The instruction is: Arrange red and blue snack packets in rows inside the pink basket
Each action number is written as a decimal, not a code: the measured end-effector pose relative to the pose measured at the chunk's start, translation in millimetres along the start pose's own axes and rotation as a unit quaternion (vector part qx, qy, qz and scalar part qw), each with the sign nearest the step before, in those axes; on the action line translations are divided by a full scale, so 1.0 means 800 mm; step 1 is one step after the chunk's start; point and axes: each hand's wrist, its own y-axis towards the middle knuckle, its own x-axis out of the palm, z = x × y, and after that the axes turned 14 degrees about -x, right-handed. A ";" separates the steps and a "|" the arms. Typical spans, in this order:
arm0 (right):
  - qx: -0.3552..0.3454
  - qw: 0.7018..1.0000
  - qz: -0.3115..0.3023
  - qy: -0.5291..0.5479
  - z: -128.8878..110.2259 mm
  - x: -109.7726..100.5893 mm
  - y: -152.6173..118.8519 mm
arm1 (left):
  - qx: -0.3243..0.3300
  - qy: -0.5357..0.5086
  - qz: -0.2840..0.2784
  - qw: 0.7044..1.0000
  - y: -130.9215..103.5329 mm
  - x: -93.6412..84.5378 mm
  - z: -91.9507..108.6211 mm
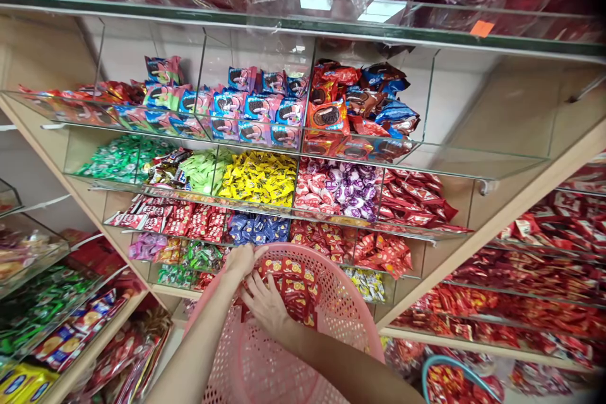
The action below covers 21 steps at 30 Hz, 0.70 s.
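A large pink perforated basket [353, 303] is tilted against the lower shelves. Inside it, near the upper rim, lie red packets [296, 293] with orange round prints. My left hand [241, 262] has its fingers curled at the basket's upper left rim, beside the packets; what they hold is hidden. Lower and to the right, my right hand [266, 306] lies over the left side of the red packets with its fingers spread. Just above the rim sit blue packets [258, 227] and more red packets [322, 237] in a shelf compartment.
Glass-fronted shelves hold yellow candies [260, 177], green candies [125, 158], purple candies [362, 189] and blue cookie packs [258, 107]. A blue-rimmed basket [430, 363] of red packets stands at lower right. Other stocked shelves flank both sides.
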 end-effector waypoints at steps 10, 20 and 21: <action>0.026 1.000 -0.014 0.004 0.018 -0.009 -0.013 | 0.006 -0.007 0.000 1.000 0.004 0.004 -0.002; 0.007 1.000 -0.017 0.005 -0.001 -0.006 -0.004 | 0.006 0.000 -0.007 1.000 -0.001 -0.003 0.000; 0.005 1.000 -0.020 0.006 -0.004 -0.004 0.000 | 0.005 0.001 -0.010 1.000 -0.002 -0.004 0.000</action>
